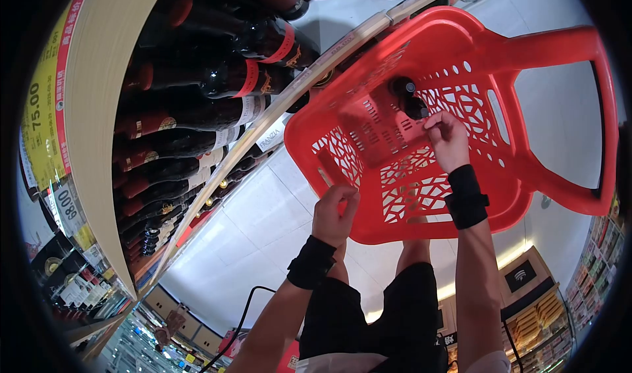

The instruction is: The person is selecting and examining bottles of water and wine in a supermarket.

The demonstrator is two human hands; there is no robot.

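Head view. Left hand (334,214) curled at 5 o'clock, by the red basket's (385,233) near rim; can't tell if gripping. Right hand (449,139), between 2 and 3, fingertips drawn in at a bottle cap; hold unclear. Two dark bottles (414,106) inside at 2, caps toward 4, long axes foreshortened. Likely settling one; calls for gentle release. Beyond, at 10, shelved bottles (204,113).

Yellow price tag (47,126), 9–10 o'clock: "75.00". Lower price tag (68,204), 9 o'clock: figure ends "8.00". White label (270,137), near centre, 10 o'clock: "FRANZIA".
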